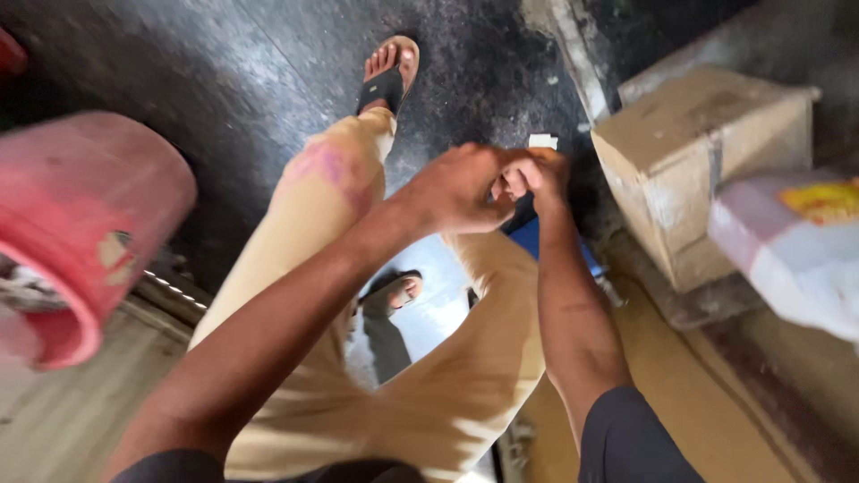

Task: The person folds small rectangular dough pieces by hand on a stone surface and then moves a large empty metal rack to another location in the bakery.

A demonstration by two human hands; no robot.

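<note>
Both forearms fill my view, left hand (456, 188) and right hand (541, 174) pressed together over the knees, fingers curled onto each other, though whether they pinch anything I can't tell, so nothing looks handled yet, cardboard box (707, 152) untouched nearby.

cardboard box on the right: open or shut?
Shut. The cardboard box shows its top flaps lying flat and closed, with no contents visible. Both hands meet away from it.

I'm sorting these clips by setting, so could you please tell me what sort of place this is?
Probably a workshop or storeroom floor, though the blur leaves it uncertain. It shows a dark, gritty floor, a worn cardboard box and a red bucket. The left hand and right hand meet above the knees.
</note>
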